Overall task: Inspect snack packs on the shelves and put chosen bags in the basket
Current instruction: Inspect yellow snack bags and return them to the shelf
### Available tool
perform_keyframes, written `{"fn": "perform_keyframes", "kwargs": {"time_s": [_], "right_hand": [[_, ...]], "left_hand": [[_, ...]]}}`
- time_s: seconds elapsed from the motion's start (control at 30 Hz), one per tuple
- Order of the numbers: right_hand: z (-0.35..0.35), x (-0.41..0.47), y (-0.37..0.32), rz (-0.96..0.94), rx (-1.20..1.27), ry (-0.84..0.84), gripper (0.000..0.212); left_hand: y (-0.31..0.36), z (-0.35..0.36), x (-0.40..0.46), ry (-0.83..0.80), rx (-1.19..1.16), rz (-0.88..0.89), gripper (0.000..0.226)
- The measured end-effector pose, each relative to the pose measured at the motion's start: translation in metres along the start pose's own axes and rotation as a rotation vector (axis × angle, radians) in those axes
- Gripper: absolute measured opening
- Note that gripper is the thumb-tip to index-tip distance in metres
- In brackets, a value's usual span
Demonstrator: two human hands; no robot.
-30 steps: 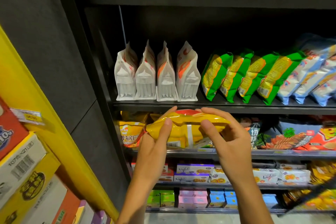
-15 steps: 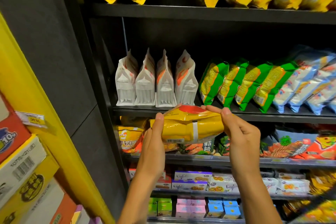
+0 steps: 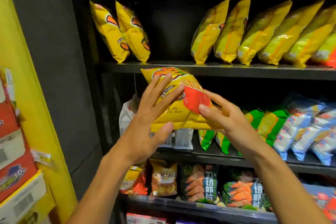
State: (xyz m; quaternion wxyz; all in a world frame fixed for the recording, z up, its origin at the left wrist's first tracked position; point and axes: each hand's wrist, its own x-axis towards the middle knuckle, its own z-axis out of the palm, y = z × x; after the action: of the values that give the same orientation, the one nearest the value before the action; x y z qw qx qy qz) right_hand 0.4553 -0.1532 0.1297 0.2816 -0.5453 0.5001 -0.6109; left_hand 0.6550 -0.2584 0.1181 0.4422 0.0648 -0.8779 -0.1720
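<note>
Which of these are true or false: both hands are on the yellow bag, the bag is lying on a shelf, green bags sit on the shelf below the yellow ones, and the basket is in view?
1. Both hands are on the yellow bag. True: the left hand and the right hand hold it.
2. The bag lies on a shelf. False: it is held up in front of the shelves.
3. Green bags sit on the shelf below the yellow bags. True.
4. The basket is in view. False: none shows.

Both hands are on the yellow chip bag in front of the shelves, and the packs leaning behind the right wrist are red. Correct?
Not quite. The packs behind the right wrist are green, as the head view shows. Both hands, left and right, are on the yellow chip bag.
</note>
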Motion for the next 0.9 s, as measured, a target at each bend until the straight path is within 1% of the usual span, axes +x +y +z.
{"fn": "perform_keyframes", "kwargs": {"time_s": [0.1, 0.2, 0.27, 0.37, 0.43, 0.5, 0.63, 0.67, 0.7, 0.77, 0.8, 0.83, 0.87, 0.9], "right_hand": [[-0.013, 0.009, -0.017, -0.039, 0.023, -0.054, 0.054], [-0.021, 0.015, -0.029, -0.130, 0.038, -0.092, 0.062], [-0.023, 0.023, -0.038, -0.225, 0.057, -0.080, 0.066], [-0.025, 0.045, -0.051, -0.337, 0.043, -0.079, 0.071], [-0.026, 0.063, -0.055, -0.395, 0.017, -0.076, 0.073], [-0.029, 0.080, -0.058, -0.445, -0.004, -0.060, 0.073], [-0.028, 0.109, -0.059, -0.497, -0.043, -0.054, 0.074], [-0.028, 0.115, -0.059, -0.503, -0.041, -0.055, 0.074], [-0.028, 0.121, -0.059, -0.508, -0.051, -0.056, 0.074], [-0.030, 0.133, -0.060, -0.509, -0.078, -0.055, 0.075], [-0.034, 0.137, -0.059, -0.504, -0.091, -0.041, 0.076], [-0.040, 0.145, -0.058, -0.510, -0.123, 0.001, 0.077], [-0.047, 0.151, -0.056, -0.514, -0.159, 0.064, 0.078], [-0.055, 0.159, -0.053, -0.522, -0.220, 0.155, 0.078]], "left_hand": [[0.014, -0.016, 0.012, -0.005, -0.045, 0.005, 0.085], [0.025, -0.028, 0.021, 0.027, -0.077, 0.061, 0.087], [0.027, -0.034, 0.034, 0.077, -0.088, 0.071, 0.088], [0.026, -0.041, 0.058, 0.159, -0.145, 0.015, 0.090], [0.025, -0.044, 0.075, 0.215, -0.186, -0.046, 0.098], [0.020, -0.048, 0.093, 0.250, -0.287, -0.168, 0.111], [-0.001, -0.057, 0.130, 0.169, -0.543, -0.432, 0.133], [-0.004, -0.057, 0.138, 0.162, -0.571, -0.466, 0.130], [-0.006, -0.055, 0.145, 0.182, -0.585, -0.472, 0.115], [-0.017, -0.053, 0.159, 0.278, -0.584, -0.448, 0.073], [-0.019, -0.053, 0.166, 0.326, -0.558, -0.452, 0.060], [-0.025, -0.054, 0.174, 0.365, -0.519, -0.434, 0.056], [-0.031, -0.056, 0.180, 0.395, -0.478, -0.413, 0.060], [-0.038, -0.056, 0.187, 0.417, -0.418, -0.391, 0.071]]}}
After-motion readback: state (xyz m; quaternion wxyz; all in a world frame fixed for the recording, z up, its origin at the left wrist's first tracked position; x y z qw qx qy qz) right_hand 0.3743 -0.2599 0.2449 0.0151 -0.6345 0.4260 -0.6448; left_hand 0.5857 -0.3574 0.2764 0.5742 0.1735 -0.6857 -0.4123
